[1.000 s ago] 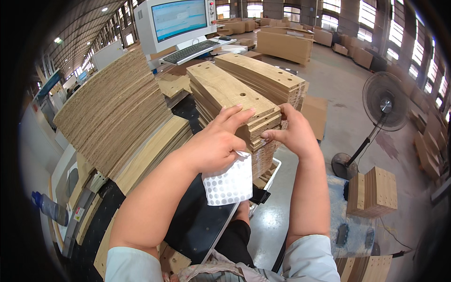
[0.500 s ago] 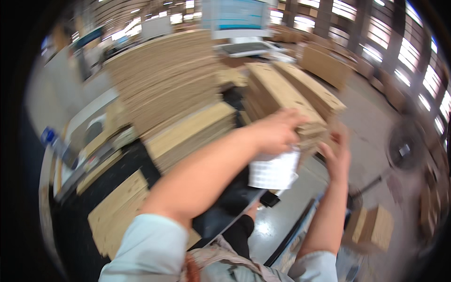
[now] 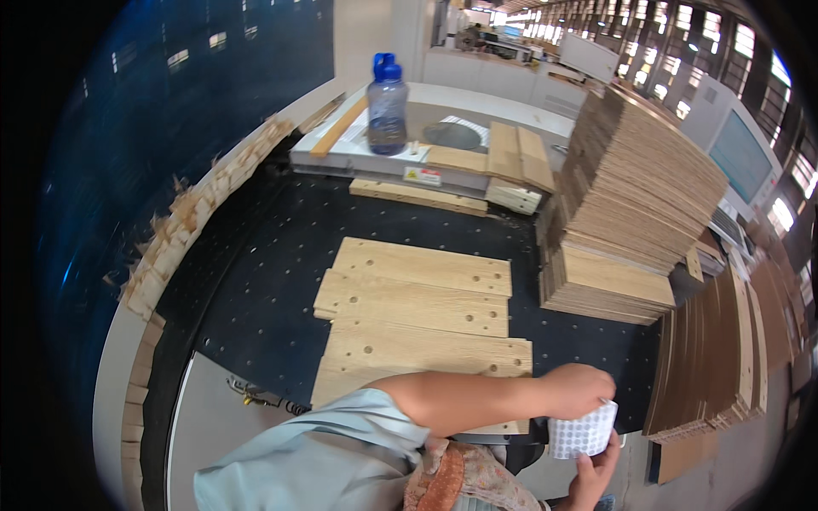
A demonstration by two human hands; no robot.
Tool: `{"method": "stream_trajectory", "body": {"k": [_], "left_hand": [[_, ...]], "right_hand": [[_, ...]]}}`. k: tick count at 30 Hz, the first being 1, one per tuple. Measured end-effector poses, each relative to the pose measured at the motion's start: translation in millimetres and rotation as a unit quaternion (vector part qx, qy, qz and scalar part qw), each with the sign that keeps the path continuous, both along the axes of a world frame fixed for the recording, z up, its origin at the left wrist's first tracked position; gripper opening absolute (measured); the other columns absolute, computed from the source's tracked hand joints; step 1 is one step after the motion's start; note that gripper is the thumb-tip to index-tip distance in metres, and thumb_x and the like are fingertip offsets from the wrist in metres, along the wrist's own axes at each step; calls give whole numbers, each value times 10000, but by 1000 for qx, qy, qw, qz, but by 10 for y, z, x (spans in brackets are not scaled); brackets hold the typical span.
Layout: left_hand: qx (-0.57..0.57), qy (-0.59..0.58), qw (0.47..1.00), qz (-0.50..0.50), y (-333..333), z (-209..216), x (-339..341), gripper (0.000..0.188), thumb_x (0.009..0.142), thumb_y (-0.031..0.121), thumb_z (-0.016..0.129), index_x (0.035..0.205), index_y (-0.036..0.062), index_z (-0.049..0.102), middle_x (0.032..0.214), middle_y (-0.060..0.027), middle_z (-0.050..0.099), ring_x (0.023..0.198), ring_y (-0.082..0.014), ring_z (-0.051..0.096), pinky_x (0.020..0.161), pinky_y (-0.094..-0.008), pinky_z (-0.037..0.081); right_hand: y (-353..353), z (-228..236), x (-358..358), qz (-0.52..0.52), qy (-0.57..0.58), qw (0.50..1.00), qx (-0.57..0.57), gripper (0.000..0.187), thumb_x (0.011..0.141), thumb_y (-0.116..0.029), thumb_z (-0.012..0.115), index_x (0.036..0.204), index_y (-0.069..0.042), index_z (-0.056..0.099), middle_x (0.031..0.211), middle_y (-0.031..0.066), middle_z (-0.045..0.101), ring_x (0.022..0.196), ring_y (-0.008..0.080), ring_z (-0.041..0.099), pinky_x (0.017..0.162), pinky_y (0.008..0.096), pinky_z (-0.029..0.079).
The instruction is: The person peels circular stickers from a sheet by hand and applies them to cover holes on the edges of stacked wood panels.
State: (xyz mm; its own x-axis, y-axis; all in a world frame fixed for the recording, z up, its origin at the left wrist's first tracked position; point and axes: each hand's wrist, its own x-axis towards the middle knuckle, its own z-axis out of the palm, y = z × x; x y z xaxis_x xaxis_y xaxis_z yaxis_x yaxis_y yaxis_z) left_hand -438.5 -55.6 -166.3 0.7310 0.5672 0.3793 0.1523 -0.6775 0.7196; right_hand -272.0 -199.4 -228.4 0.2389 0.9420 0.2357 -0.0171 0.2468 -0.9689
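Observation:
A white sheet of round grey stickers (image 3: pixel 581 433) hangs over the front right edge of the black table. My left hand (image 3: pixel 578 389) is closed at the sheet's top edge, its forearm stretched across the boards. From below, my right hand (image 3: pixel 598 471) pinches the sheet's lower right corner, thumb in front. The fingers behind the sheet are hidden. Left of my hands, several light wood boards (image 3: pixel 426 342) with drilled holes lie overlapping on the dotted black table (image 3: pixel 247 289).
Tall board stacks (image 3: pixel 648 187) rise at the table's right, with more upright boards (image 3: pixel 711 358) beside them. A blue bottle (image 3: pixel 388 111) stands on a white ledge at the back. Brush-like tufts (image 3: pixel 183 213) line the left edge. A monitor (image 3: pixel 737 145) is at far right.
My view has swung left, over the table. My left hand has left the board stack with the sticker sheet. My right hand, earlier open by the stack's end, now grips the sheet.

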Motion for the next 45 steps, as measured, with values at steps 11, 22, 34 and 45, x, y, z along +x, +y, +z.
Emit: {"method": "stream_trajectory", "body": {"k": [11, 22, 34, 45], "left_hand": [[-359, -170, 913, 96, -672, -519, -1797, 293, 916, 261, 531, 1024, -4, 594, 856, -86, 650, 807, -122, 588, 718, -294, 465], [-351, -178, 918, 34, -776, -325, -2075, 295, 960, 232, 465, 981, -34, 591, 727, -25, 560, 707, -66, 475, 644, -250, 419], [-350, -138, 915, 144, -457, -325, -2766, 255, 954, 187, 477, 1029, -26, 596, 835, -18, 617, 766, -65, 542, 689, -227, 449], [-470, -417, 739, 242, -81, -688, -3266, 228, 949, 149, 477, 1016, -37, 589, 920, -35, 617, 824, -84, 559, 752, -241, 456]], "right_hand": [[314, 59, -1299, 125, 59, 981, -138, 431, 708, 117, 649, 1075, -9, 462, 930, 77, 580, 851, 142, 587, 752, 265, 482], [149, 432, -1390, 99, 38, 990, -98, 445, 676, 109, 693, 1039, -26, 474, 891, 54, 590, 820, 116, 573, 756, 237, 454], [512, 460, -1770, 214, -59, 970, -104, 536, 647, 56, 714, 1129, -7, 489, 991, 60, 564, 961, 151, 527, 834, 284, 418], [1198, 249, -1299, 51, -164, 980, -96, 508, 759, -52, 659, 1224, 18, 465, 1183, 95, 510, 1090, 195, 480, 993, 331, 315]]}}
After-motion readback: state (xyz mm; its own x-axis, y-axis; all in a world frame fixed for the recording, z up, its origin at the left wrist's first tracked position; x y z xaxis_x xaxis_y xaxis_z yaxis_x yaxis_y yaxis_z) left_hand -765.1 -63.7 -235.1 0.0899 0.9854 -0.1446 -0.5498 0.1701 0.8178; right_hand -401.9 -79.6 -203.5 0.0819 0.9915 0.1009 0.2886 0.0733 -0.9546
